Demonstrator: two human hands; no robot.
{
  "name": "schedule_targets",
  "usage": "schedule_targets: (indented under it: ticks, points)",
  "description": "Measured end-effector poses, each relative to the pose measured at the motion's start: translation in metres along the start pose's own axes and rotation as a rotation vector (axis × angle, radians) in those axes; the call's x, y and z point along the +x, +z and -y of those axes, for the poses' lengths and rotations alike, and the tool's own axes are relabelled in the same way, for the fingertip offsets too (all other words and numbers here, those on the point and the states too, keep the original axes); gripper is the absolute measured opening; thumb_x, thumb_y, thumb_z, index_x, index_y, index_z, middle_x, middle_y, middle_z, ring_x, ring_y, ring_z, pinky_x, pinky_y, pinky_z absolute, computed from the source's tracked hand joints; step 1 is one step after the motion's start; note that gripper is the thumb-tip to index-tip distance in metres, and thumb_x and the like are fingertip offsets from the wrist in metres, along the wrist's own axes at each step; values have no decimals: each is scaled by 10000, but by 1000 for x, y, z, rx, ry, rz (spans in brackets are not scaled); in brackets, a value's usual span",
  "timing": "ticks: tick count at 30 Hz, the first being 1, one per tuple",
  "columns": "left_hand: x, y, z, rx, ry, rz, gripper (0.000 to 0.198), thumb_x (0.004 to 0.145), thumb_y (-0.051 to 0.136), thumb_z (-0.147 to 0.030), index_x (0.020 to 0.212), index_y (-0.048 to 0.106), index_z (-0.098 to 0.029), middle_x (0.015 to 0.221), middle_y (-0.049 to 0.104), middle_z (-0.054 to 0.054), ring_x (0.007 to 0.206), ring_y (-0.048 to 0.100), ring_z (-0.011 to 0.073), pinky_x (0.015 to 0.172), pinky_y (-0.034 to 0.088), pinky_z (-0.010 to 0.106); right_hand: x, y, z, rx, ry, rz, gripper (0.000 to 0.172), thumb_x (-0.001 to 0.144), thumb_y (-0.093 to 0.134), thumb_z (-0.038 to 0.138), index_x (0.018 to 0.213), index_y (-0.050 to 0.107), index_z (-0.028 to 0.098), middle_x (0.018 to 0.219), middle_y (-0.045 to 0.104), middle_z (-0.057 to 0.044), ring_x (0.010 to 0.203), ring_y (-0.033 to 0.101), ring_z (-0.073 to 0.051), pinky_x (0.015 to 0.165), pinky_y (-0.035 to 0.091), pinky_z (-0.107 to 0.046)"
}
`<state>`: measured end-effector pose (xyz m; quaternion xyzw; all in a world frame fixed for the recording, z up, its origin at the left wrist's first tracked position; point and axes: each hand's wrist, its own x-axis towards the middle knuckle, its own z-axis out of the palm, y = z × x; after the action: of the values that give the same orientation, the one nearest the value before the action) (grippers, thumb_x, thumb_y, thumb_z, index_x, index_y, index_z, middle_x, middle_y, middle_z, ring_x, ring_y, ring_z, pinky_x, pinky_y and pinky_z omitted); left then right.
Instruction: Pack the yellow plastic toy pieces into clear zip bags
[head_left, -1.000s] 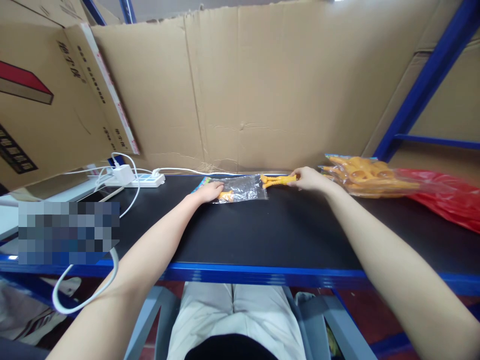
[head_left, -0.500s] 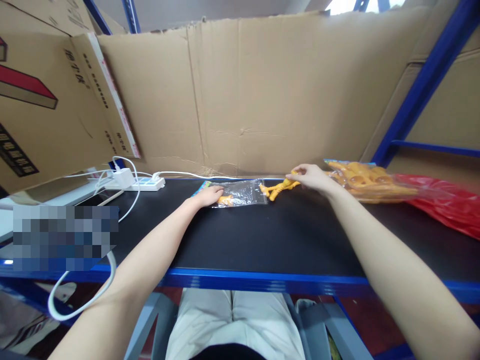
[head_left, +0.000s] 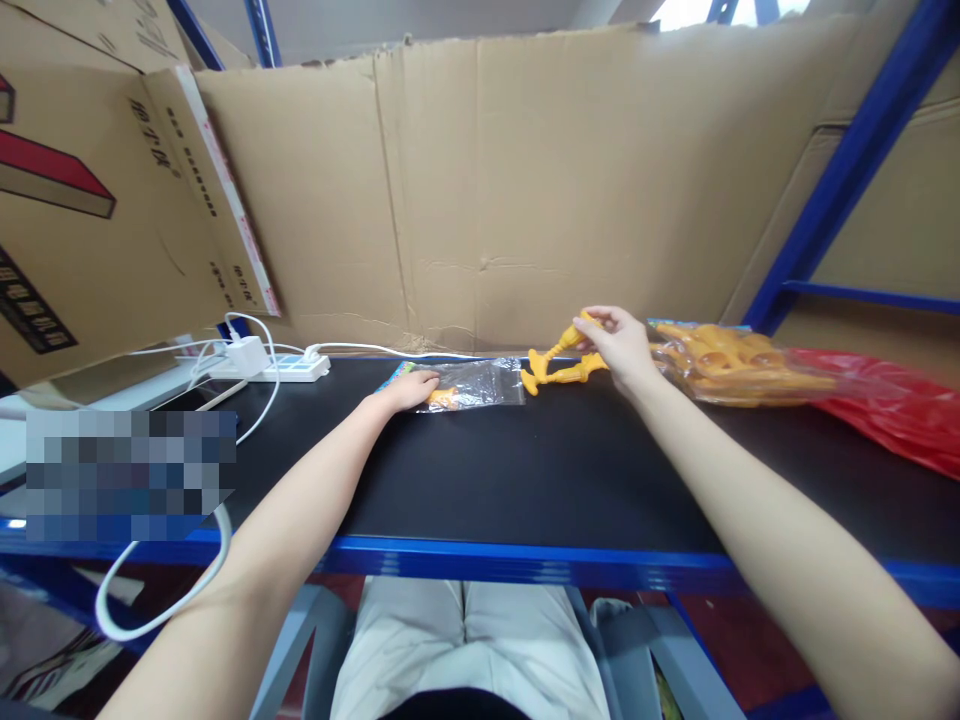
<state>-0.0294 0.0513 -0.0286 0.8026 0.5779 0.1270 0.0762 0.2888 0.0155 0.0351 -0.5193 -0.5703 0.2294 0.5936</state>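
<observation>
My right hand (head_left: 619, 345) pinches one end of a yellow-orange plastic toy piece (head_left: 562, 342), lifting it at a slant over the black tabletop. A second yellow-orange piece (head_left: 570, 374) lies below it, knobbed along its length; whether the two are joined I cannot tell. On the left, my left hand (head_left: 409, 388) rests with fingers stretched out on a clear plastic bag (head_left: 487, 382) that has a colourful header. An orange item (head_left: 442, 399) shows inside the bag by my fingertips. The bag's right end lies close to the loose pieces.
A clear bag of orange plastic parts (head_left: 727, 365) and a red plastic bag (head_left: 892, 400) lie at the right. A white power strip (head_left: 300, 368) with chargers and cables sits at the left. Cardboard (head_left: 600, 180) walls the back; a blue rail (head_left: 525, 560) edges the table's front.
My right hand has raised its end of the toy piece, and the two yellow-orange lengths now spread apart. My left hand and the clear bag have shifted slightly left.
</observation>
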Motion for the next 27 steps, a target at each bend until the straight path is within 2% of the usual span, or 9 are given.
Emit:
schedule_targets:
  ticks: [3, 7, 11, 13, 16, 20, 23, 27]
  points:
    - [1, 0, 5, -10, -3, -3, 533, 852, 268, -392, 1260, 513, -153, 1360, 457, 48, 1264, 404, 167, 1062, 260, 261, -8, 10, 2, 100, 55, 56, 308, 760, 616, 302, 1013, 520, 154, 865, 636, -72, 662, 624, -135, 639, 521, -259]
    - [1, 0, 5, -23, -6, 5, 537, 850, 277, -396, 1266, 507, -143, 1360, 458, 53, 1263, 404, 170, 1059, 265, 260, -20, 23, -3, 198, 189, 209, 217, 756, 615, 174, 927, 484, 155, 780, 627, -50, 564, 599, -103, 642, 533, -271]
    - [-1, -2, 1, -17, -14, 8, 528, 850, 279, -388, 1268, 503, -156, 1365, 453, 44, 1267, 398, 163, 1064, 254, 257, -29, 33, -10, 201, 355, 385, 216, 757, 593, 114, 898, 438, 167, 805, 645, -69, 623, 629, -111, 690, 535, -272]
    - [-3, -2, -3, -12, 4, 12, 526, 850, 276, -380, 1271, 497, -154, 1371, 445, 45, 1274, 388, 164, 1070, 245, 265, -31, 36, -15, 168, 388, 494, 165, 771, 574, 122, 870, 450, 165, 867, 653, -88, 698, 642, -111, 729, 523, -254]
    - [-5, -3, -12, -14, 25, 31, 528, 854, 271, -377, 1284, 482, -155, 1384, 426, 43, 1286, 368, 170, 1079, 235, 284, -32, 36, -23, 26, 283, 625, 130, 773, 584, 198, 861, 497, 160, 910, 650, -89, 754, 635, -121, 704, 511, -238]
    - [-9, -4, -21, -25, 42, 54, 532, 855, 270, -378, 1300, 462, -159, 1406, 392, 37, 1301, 341, 177, 1087, 223, 300, -31, 33, -31, -360, -49, 724, 252, 693, 643, 279, 895, 549, 163, 784, 635, -39, 702, 601, -153, 633, 472, -267]
    - [-11, -5, -24, -47, 68, 68, 537, 849, 282, -372, 1307, 452, -151, 1411, 383, 44, 1309, 327, 177, 1091, 213, 297, -30, 31, -32, -568, -217, 718, 250, 668, 640, 306, 862, 577, 161, 743, 618, -19, 698, 578, -157, 639, 434, -261]
    - [-13, -5, -30, -80, 107, 80, 547, 839, 315, -395, 1329, 423, -179, 1427, 356, 29, 1319, 309, 185, 1096, 207, 304, -27, 32, -32, -748, -254, 647, 253, 688, 604, 381, 806, 577, 158, 754, 614, -47, 679, 561, -169, 587, 385, -250]
